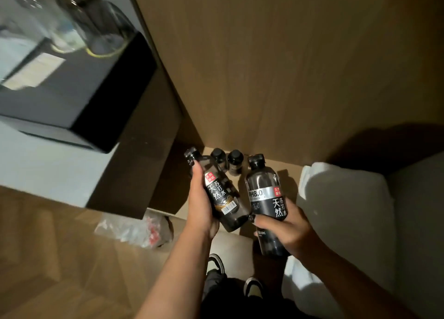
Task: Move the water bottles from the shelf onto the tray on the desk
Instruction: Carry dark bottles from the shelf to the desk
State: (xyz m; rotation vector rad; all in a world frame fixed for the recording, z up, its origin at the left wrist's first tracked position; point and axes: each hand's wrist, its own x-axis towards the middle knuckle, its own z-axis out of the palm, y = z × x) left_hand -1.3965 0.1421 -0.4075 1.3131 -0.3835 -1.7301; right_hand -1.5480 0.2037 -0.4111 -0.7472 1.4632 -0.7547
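**Two bottles in hand, two left on the shelf**

The carrying step is under way. The left hand grasps a dark water bottle tilted so its cap leans up and to the left, fingers wrapped behind the label and the thumb lying along its side. The right hand grasps a second bottle held nearly upright, thumb pressed across the lower label. Both bottles are lifted clear of the low shelf and sit close together, apparently almost touching near the bottom.

Two more bottles stand side by side at the back corner of the shelf against the wooden panel, just beyond the left-hand bottle's cap.

Up and to the left is the surface, pale-topped, carrying a black tray (blurred, so its contents are hard to read, though something tall and dark appears to stand at its far end).

The next move, as I judge it, calls for turning left and raising both bottles over the surface's edge, then setting each upright on a bare part of the tray. A return to the shelf would follow for the remaining pair. Crinkled plastic packaging lies on the wooden floor near the person's shoes.
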